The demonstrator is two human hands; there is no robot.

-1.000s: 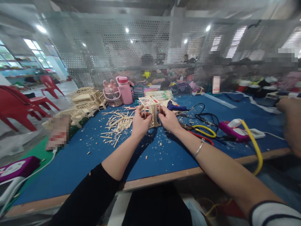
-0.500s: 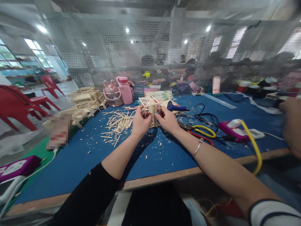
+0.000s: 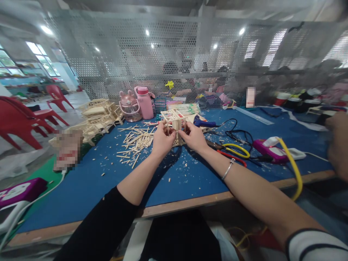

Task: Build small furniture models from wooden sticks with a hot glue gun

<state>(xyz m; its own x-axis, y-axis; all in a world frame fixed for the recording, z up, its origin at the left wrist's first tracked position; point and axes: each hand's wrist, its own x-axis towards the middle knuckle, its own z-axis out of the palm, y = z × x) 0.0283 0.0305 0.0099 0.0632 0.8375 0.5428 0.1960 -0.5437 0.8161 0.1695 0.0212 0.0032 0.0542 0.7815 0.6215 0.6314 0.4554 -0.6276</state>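
Observation:
Between both hands stands a small model made of pale wooden sticks [image 3: 176,126], with an open stick frame on top and a flat stick panel facing me. My left hand [image 3: 163,138] grips its left side, thumb pressed near the panel and fingers curled behind. On the opposite side my right hand [image 3: 193,137] holds it the same way, thumb at the panel's edge. The fingertips of both hands are partly hidden by the sticks. A heap of loose wooden sticks [image 3: 140,139] lies left of my left hand. Just beyond my right hand rests a blue glue gun [image 3: 202,122].
Pliers with red and yellow handles [image 3: 236,150] and a purple power strip [image 3: 272,149] lie to the right. Finished-looking stick models [image 3: 100,114] are piled at the left edge. A pink bottle [image 3: 145,103] stands behind. A person's blurred hand [image 3: 338,141] shows far right.
Both hands keep their hold on the stick model, with hardly any visible movement. The view has shifted very slightly.

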